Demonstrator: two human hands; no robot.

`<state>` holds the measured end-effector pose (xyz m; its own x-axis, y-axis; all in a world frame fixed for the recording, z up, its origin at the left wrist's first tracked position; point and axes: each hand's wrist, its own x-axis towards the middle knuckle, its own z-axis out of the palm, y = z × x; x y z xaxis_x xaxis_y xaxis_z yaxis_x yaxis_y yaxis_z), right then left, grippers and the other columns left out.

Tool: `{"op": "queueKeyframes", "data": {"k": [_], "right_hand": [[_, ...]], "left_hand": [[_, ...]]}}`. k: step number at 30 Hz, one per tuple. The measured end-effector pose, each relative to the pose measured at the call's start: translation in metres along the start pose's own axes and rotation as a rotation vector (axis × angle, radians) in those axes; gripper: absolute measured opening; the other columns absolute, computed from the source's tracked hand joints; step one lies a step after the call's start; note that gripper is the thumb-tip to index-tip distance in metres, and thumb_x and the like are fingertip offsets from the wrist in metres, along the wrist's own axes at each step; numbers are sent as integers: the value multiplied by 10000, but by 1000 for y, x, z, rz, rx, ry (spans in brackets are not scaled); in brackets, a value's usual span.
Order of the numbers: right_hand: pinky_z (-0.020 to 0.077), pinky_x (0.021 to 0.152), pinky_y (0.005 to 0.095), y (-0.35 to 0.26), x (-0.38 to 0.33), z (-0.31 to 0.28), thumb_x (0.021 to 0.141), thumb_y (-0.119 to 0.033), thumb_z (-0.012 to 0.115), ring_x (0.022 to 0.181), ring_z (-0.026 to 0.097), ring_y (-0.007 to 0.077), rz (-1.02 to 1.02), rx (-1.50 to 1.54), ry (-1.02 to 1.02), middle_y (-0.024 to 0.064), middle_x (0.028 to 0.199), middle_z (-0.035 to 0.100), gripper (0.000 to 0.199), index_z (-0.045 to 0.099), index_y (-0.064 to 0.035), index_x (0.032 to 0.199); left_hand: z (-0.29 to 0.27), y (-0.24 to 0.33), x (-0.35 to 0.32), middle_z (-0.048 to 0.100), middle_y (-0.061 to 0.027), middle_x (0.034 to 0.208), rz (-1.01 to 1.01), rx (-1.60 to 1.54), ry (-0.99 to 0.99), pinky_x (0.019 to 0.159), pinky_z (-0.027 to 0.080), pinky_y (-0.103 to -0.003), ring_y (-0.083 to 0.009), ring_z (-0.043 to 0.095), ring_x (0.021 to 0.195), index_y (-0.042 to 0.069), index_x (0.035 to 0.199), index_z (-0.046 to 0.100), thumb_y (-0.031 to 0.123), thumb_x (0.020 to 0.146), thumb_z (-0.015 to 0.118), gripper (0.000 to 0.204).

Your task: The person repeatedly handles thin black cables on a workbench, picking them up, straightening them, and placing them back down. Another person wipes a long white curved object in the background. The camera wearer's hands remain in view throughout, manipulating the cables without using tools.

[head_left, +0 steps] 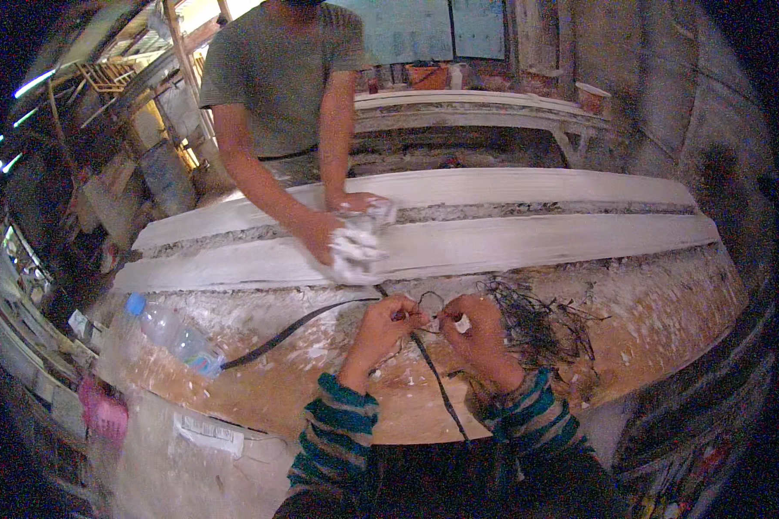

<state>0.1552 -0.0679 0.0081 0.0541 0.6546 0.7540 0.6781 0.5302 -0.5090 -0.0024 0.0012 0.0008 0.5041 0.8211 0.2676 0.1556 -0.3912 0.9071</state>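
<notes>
A thin dark string makes a loop in the middle of the frame. The left hand and right hand pinch it, fingers close together. Its ends are hard to see. The front edge of the table is near both sleeves. Black strings crowd the right hand. Above, another person's hands hold a blurry white cloth. A clear bottle lies at left; I can't tell what's inside.
</notes>
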Motion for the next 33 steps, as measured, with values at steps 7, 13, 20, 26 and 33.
{"op": "queueKeyframes", "data": {"k": [7, 13, 20, 26, 33], "right_hand": [[415, 549, 306, 18, 1, 2, 661, -29, 640, 591, 533, 218, 158, -77, 3, 81, 628, 539, 111, 531, -43, 675], [420, 564, 309, 35, 0, 5, 661, -30, 639, 588, 527, 224, 168, -122, 57, 77, 622, 529, 110, 533, -46, 689], [410, 680, 357, 40, 4, -2, 612, 14, 605, 693, 546, 265, 98, -297, 94, 78, 690, 565, 146, 551, -67, 722], [404, 715, 365, 37, 4, 5, 600, 81, 544, 753, 561, 268, 98, -251, 8, 79, 762, 603, 236, 585, -83, 765], [446, 667, 335, 40, 4, 6, 626, 104, 526, 749, 584, 270, 160, -184, -36, 92, 769, 610, 229, 584, -65, 768]], "left_hand": [[5, -13, -2, 554, -15, 722, -39, -127, -148, 606, 412, -231, -102, 512, 649, 16, 771, 626, 70, 704, 685, 105], [14, -3, -5, 560, -35, 765, 98, -212, -426, 676, 433, -235, -129, 549, 724, 2, 761, 618, 77, 732, 663, 92], [17, 1, -6, 574, -12, 761, -69, -266, -560, 715, 418, -234, -97, 537, 753, 12, 790, 608, 114, 747, 662, 122], [20, -6, -9, 576, 15, 755, -16, -361, -523, 697, 415, -223, -67, 512, 730, 19, 811, 605, 201, 804, 612, 182], [29, -11, -10, 569, 39, 742, -38, -452, -699, 646, 393, -211, -43, 488, 697, 35, 807, 606, 222, 816, 600, 187]]}}
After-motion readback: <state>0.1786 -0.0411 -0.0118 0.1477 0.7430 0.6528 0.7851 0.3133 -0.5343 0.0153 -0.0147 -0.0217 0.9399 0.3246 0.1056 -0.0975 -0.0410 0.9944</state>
